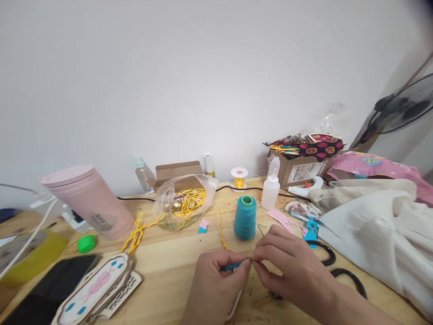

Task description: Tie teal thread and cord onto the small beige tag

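Fingers on our left hand pinch a blue piece in front of the teal spool; our right hand pinches something tiny beside it. We seem partway done.

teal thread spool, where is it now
In the head view, the teal thread spool stands just right of centre, left of the squeeze bottle.
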`<state>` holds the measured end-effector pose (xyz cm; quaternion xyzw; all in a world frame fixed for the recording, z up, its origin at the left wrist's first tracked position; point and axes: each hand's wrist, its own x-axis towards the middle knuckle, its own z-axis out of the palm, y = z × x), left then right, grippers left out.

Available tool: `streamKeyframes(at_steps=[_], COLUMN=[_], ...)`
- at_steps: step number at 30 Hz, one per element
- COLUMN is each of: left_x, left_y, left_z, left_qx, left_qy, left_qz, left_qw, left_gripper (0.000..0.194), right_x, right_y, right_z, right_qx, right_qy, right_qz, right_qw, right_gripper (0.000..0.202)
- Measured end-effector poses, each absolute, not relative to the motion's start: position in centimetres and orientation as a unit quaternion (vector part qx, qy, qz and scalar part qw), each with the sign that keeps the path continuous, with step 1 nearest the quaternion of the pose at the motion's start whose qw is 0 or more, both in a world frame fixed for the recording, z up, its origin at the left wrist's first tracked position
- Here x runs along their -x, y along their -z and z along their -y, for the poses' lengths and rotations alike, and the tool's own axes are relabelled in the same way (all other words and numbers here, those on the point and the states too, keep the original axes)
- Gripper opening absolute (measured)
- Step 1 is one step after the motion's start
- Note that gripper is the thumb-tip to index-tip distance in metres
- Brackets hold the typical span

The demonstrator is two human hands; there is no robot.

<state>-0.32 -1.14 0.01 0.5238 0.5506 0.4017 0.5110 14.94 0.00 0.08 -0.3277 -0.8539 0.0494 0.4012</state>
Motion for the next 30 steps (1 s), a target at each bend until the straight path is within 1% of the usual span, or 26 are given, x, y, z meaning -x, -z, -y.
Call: streamKeyframes(at_steps=[2,5,8,12,15,18,22,25,30], left_x=[0.3,0.3,0.3,0.4,0.3,0.3,0.4,0.7,1.1], left_y=[0.0,0.2,0.4,0.4,0.3,0.2,0.4,0.6,0.6], left_z=[1.2,1.0,0.8,0.7,0.8,0.8,0.8,0.8,0.9], left_qx=[-0.524,-0.491,-0.467,-0.472,-0.502,-0.519,-0.441,-0.403,-0.394], left_qy=[-0.394,-0.395,-0.393,-0.384,-0.374,-0.375,-0.378,-0.385,-0.406], left_qz=[-0.558,-0.588,-0.595,-0.598,-0.589,-0.576,-0.589,-0.553,-0.507], left_qw=[0.508,0.507,0.523,0.522,0.512,0.508,0.562,0.620,0.651], left_gripper=[0.014,0.013,0.013,0.015,0.016,0.016,0.015,0.019,0.025], right_x=[-15.1,-15.5,-15.7,-15.4,-15.1,-15.0,-15.4,-15.8,-16.1], right_y=[-0.3,-0.6,-0.8,-0.6,-0.3,-0.4,-0.7,-0.8,-0.7], right_z=[-0.2,-0.4,-0.4,-0.4,-0.4,-0.4,-0.4,-0.5,-0.5], right_qx=[0.362,0.429,0.429,0.370,0.331,0.322,0.379,0.408,0.373], right_qy=[-0.075,-0.160,-0.193,-0.168,-0.117,-0.097,-0.195,-0.266,-0.348], right_qz=[0.842,0.811,0.808,0.838,0.864,0.871,0.830,0.796,0.774], right_qw=[0.392,0.365,0.355,0.365,0.362,0.359,0.361,0.359,0.375], right_gripper=[0.013,0.012,0.011,0.013,0.014,0.016,0.012,0.012,0.016])
